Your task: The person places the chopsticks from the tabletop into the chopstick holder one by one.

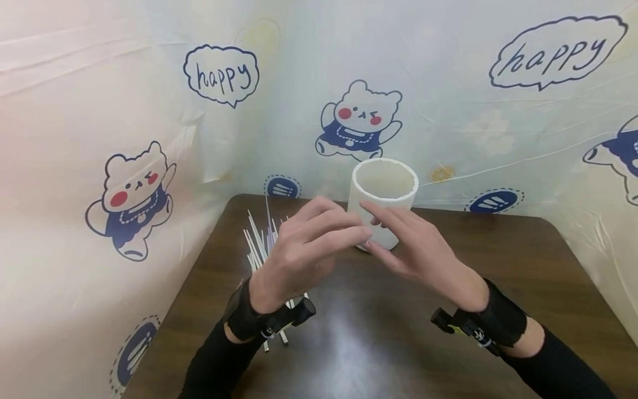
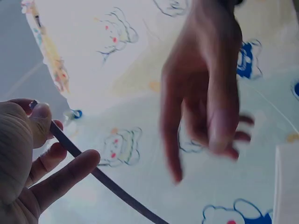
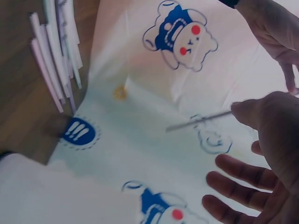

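Note:
My left hand pinches a thin straw close to one end, between thumb and fingertips. In the left wrist view the straw looks dark and slants down to the right. The right wrist view shows a straw running up to my right thumb; whether the thumb touches it, I cannot tell. My right hand is raised beside the left, its fingers extended and spread apart. From the head the straw is hard to make out between the hands. Behind them stands a white cylindrical holder, partly covered by the right hand.
Several thin white and purple straws lie on the brown wooden table, left of the holder and partly under the left arm. A printed curtain with bears and lettering surrounds the table's back and sides.

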